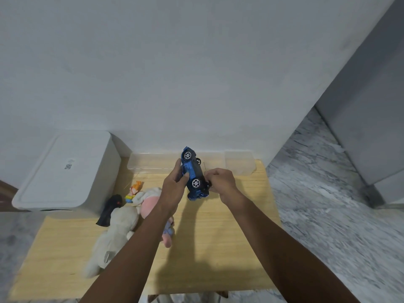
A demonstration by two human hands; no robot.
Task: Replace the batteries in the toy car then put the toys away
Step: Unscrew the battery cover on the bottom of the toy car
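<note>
— Where's the car?

— Up off the wooden table (218,248): my left hand (175,184) grips the blue toy car (192,171) on its side, long axis pointing away, underside toward my right hand (220,179).

— And the right?

— Fingers curled at the underside (what they pinch is hidden).

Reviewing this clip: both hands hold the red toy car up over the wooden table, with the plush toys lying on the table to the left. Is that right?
Not quite: the toy car is blue, not red, as the head view shows. The rest holds: the left hand and right hand hold it over the wooden table, with the plush toys lying to the left.
</note>
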